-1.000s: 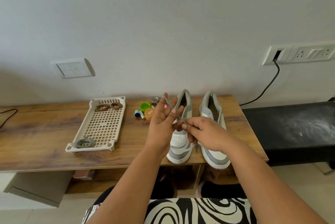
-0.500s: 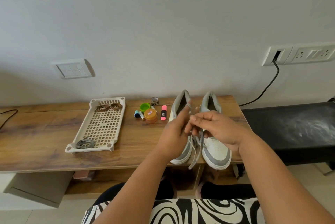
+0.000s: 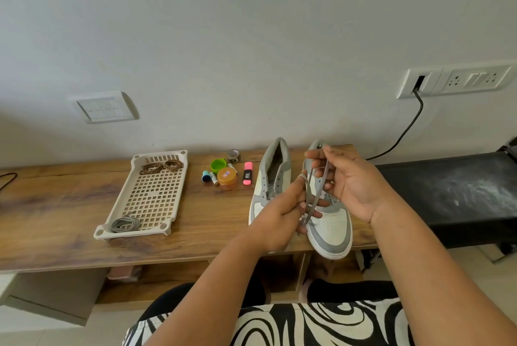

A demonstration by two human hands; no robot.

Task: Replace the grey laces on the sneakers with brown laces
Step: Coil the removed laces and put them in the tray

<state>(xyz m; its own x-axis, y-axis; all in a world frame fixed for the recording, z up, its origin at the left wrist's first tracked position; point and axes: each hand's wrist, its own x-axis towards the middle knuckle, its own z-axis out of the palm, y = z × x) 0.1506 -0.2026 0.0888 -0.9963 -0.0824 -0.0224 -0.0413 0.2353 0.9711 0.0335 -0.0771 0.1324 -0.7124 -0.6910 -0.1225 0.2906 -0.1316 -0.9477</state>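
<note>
Two grey-and-white sneakers stand side by side on the wooden bench, the left sneaker (image 3: pixel 272 177) and the right sneaker (image 3: pixel 333 229). In front of them I hold a grey lace (image 3: pixel 314 194) in loops. My left hand (image 3: pixel 279 218) grips the lace's lower end, with the lace wound over a fingertip. My right hand (image 3: pixel 347 180) pinches the upper end above the right sneaker. A beige perforated tray (image 3: pixel 152 197) lies to the left. Coiled brown laces (image 3: pixel 162 167) sit at its far end and a bundled grey lace (image 3: pixel 125 224) at its near end.
Between tray and sneakers are an orange jar (image 3: pixel 227 178), a green cap (image 3: pixel 218 165), a pink highlighter (image 3: pixel 247 173), small batteries (image 3: pixel 214 177) and a tape roll (image 3: pixel 233 155). A black surface (image 3: pixel 453 194) adjoins the bench on the right. A black cable (image 3: pixel 402 133) hangs from the wall socket.
My right hand has lifted up and to the right, drawing the grey lace out longer. My left hand has dropped lower in front of the sneakers.
</note>
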